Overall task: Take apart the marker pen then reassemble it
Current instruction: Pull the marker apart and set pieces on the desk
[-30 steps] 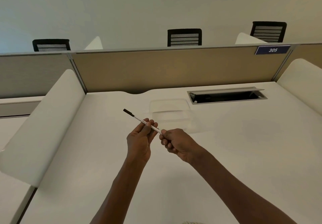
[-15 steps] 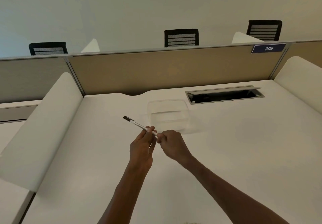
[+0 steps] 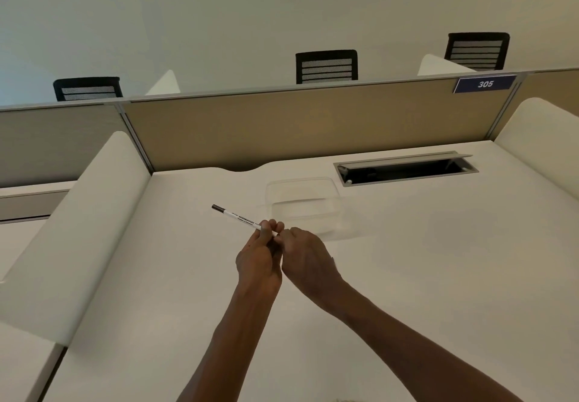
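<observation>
A thin white marker pen [image 3: 239,216] with a dark end cap and printed lettering points up and to the left above the white desk [image 3: 407,276]. My left hand [image 3: 260,259] pinches its barrel near the right end. My right hand [image 3: 305,256] is closed around that same end, touching my left fingers. The pen's right end is hidden inside my right hand.
A clear plastic container [image 3: 303,202] sits on the desk just behind my hands. An open cable tray [image 3: 404,168] lies at the back right. White side dividers [image 3: 78,229] and a beige partition [image 3: 313,123] bound the desk. Black chairs stand beyond.
My two hands have drawn together until their fingers touch, and my right hand has slid along the pen toward my left. The pen has dropped slightly lower.
</observation>
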{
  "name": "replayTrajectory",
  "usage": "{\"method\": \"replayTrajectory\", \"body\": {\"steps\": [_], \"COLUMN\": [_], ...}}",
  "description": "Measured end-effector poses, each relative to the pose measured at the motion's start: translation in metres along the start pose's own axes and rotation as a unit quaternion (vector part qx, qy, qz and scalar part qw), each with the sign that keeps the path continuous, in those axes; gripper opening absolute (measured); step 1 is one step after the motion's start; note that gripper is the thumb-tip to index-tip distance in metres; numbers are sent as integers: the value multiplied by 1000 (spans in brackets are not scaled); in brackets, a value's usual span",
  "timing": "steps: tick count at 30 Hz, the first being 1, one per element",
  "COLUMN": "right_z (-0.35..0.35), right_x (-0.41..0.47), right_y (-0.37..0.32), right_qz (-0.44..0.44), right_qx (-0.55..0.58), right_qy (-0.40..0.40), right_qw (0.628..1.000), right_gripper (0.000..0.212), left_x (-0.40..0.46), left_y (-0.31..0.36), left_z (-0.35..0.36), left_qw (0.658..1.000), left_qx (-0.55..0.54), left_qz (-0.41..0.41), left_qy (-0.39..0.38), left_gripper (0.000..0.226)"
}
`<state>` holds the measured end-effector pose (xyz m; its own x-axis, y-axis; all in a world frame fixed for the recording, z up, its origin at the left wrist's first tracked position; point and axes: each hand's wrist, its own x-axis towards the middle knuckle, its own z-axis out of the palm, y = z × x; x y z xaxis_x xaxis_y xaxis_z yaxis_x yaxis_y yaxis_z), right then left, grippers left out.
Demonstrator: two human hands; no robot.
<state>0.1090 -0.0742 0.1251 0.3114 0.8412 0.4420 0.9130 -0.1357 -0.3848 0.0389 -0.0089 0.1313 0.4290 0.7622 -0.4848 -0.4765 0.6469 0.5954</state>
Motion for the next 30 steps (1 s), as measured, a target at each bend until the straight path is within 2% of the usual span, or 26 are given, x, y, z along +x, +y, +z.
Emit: {"method": "replayTrajectory", "body": {"steps": [2, 5, 9, 10, 13, 14, 15, 17, 18, 20, 23, 24, 26, 30], "right_z": [-1, -2, -11, -13, -18, -19, -19, -20, -20, -21, -28, -31, -38, -50], "right_x": [2, 12, 21, 22, 21, 20, 19, 17, 16, 18, 23, 25, 29, 36], "right_y": [-3, -4, 1, 3, 11, 14, 17, 21, 22, 23, 23, 22, 22, 25], "right_qz": [23, 134, 260, 272, 299, 305, 309, 313, 311, 294, 230, 207, 166, 132], "right_qx": [17, 124, 320, 349, 377, 379, 377, 366, 357, 323, 234, 214, 179, 137], "right_qy": [-5, -34, -104, -117, -154, -167, -178, -195, -201, -207, -219, -224, -236, -261], "right_qw": [1000, 983, 905, 889, 863, 858, 855, 855, 857, 875, 919, 928, 941, 946], "right_gripper": [43, 33, 36, 36, 38, 36, 32, 28, 28, 28, 29, 29, 27, 27], "left_x": [2, 5, 8, 7, 5, 3, 2, -1, -4, -3, 6, 7, 9, 11], "left_y": [3, 6, 6, 7, 11, 11, 10, 9, 11, 15, 15, 15, 17, 16], "left_z": [-2, -6, -14, -16, -25, -28, -32, -39, -41, -45, -46, -45, -42, -41], "left_qw": [1000, 999, 998, 996, 983, 968, 933, 808, 760, 701, 566, 549, 546, 574], "left_qx": [0, 18, 63, 78, 180, 248, 346, 522, 550, 558, 616, 619, 603, 568], "left_qz": [-14, -18, -26, -29, -4, 36, 103, 274, 342, 443, 528, 535, 546, 547], "left_qy": [-14, -20, -17, -19, -31, -28, -16, 32, 41, -22, -151, -173, -202, -221], "left_gripper": [13, 14, 12, 9, 23, 27, 28, 23, 18, 4, 36, 38, 30, 25]}}
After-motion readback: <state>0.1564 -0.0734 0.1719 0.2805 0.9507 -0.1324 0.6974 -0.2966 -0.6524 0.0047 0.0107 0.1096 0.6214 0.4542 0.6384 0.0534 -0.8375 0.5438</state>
